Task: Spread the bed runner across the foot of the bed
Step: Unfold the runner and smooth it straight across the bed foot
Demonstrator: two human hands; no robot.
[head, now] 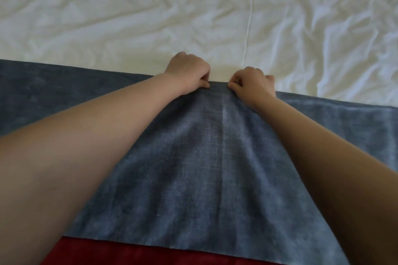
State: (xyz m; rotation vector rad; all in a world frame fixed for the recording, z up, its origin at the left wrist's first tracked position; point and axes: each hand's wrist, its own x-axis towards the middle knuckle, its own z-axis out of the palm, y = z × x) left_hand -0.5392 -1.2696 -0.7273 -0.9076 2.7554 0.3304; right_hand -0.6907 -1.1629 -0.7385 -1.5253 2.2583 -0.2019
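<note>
Red cloth [150, 254] is seen nearest, at the near edge of the blue bed runner [215, 157], which is laid across the white sheet [129, 17]. Its far edge is pinched by the left hand [187, 71] and the right hand [252, 84], fingers curled. That edge should be drawn taut and straight.

A single wide-angle head view looks forward and steeply down from the person's own standpoint. The bare left forearm [86, 146] enters from 8 o'clock and the bare right forearm [323, 168] from 4 o'clock, both large and close to the lens. They reach the left hand [187, 73] and right hand [253, 84] just above centre. The blue-grey woven bed runner [204, 168] fills the lower half; the crumpled white sheet [193, 17] spans 12 o'clock.
</note>
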